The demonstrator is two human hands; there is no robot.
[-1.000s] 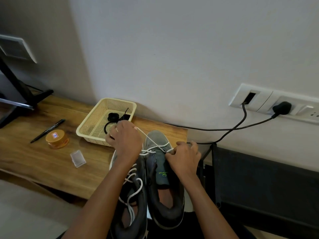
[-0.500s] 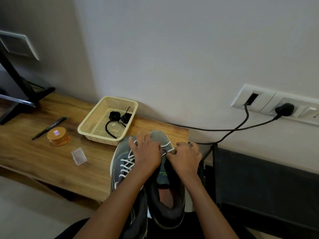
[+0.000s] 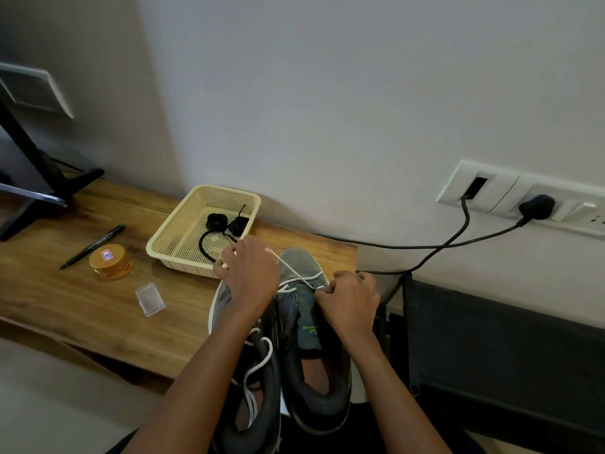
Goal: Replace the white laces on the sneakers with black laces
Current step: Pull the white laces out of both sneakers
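Two grey sneakers lie side by side, toes on the wooden table [image 3: 82,309]. The right sneaker [image 3: 304,303] has its white lace [image 3: 293,269] loosened near the toe. My left hand [image 3: 250,273] pinches a strand of this lace and holds it taut, up and to the left. My right hand [image 3: 350,299] grips the sneaker's right side at the eyelets. The left sneaker [image 3: 258,381] still carries a white lace, partly hidden under my left arm. Coiled black laces [image 3: 222,224] lie in a cream mesh basket [image 3: 176,234].
On the table sit an orange round tin [image 3: 111,262], a black pen [image 3: 93,245] and a small clear plastic box [image 3: 150,299]. A black stand [image 3: 39,181] rises at far left. Black cables [image 3: 425,246] run from the wall sockets [image 3: 523,201] above a dark unit at the right.
My left hand went down onto the right sneaker's lacing, then rose again up and left, drawing a strand of white lace taut. My right hand stayed on the sneaker's side.
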